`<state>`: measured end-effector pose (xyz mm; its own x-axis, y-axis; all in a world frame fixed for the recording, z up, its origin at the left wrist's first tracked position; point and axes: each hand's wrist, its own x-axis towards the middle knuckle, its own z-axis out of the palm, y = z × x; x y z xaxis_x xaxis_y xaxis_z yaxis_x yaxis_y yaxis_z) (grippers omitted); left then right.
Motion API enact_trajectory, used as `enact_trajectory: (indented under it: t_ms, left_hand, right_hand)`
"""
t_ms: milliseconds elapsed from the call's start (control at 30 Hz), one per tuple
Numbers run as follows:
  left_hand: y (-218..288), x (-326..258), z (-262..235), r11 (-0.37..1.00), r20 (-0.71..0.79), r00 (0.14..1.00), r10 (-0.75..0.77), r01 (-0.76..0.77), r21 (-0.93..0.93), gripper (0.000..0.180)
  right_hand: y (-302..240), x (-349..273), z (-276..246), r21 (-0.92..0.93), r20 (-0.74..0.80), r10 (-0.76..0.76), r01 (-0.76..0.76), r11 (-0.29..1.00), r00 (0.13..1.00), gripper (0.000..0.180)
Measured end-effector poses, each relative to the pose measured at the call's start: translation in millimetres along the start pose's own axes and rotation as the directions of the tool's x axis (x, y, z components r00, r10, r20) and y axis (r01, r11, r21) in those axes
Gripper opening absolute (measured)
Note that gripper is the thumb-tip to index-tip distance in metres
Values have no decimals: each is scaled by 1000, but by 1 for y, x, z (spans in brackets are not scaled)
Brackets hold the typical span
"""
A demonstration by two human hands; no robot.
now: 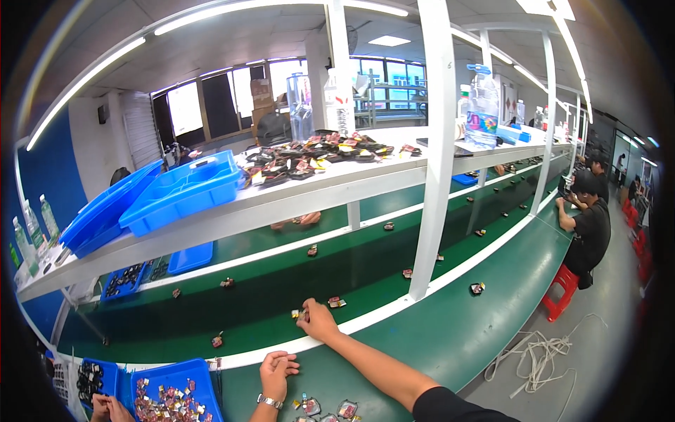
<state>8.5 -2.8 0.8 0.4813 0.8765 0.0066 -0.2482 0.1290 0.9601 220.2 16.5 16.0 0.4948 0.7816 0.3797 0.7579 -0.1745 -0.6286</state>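
My right hand reaches over the green conveyor belt. Its fingers are pinched on a small circuit-board assembly with a yellow patch, partly covered by the fingertips. Just right of that hand, a similar assembly lies on the belt. My left hand, with a metal-band watch at its wrist, hovers by the near edge of the belt. Its fingers are loosely bent and apart, with nothing visible in them. Below it, several black-edged assemblies lie on the green worktop.
A blue tray of small boards stands left of my left hand, beside another person's hands. White posts carry a shelf with a pile of assemblies and blue trays. A co-worker sits at right.
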Motion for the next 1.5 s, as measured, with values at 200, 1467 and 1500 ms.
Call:
enact_trajectory:
  t_ms: [200,1467,1500]
  left_hand:
    - [22,-3,-5,971,184,958,-218,233,-59,35]
    - [25,-8,-3,951,492,834,-248,307,-42,36]
    - [24,-8,-2,951,495,833,-248,307,-40,36]
  right_hand:
    - [-20,-75,-74,452,331,-451,280,847,829,58]
    - [-30,-99,-79,479,243,-531,376,793,812,9]
    - [-30,-100,-78,442,192,-530,410,798,826,10]
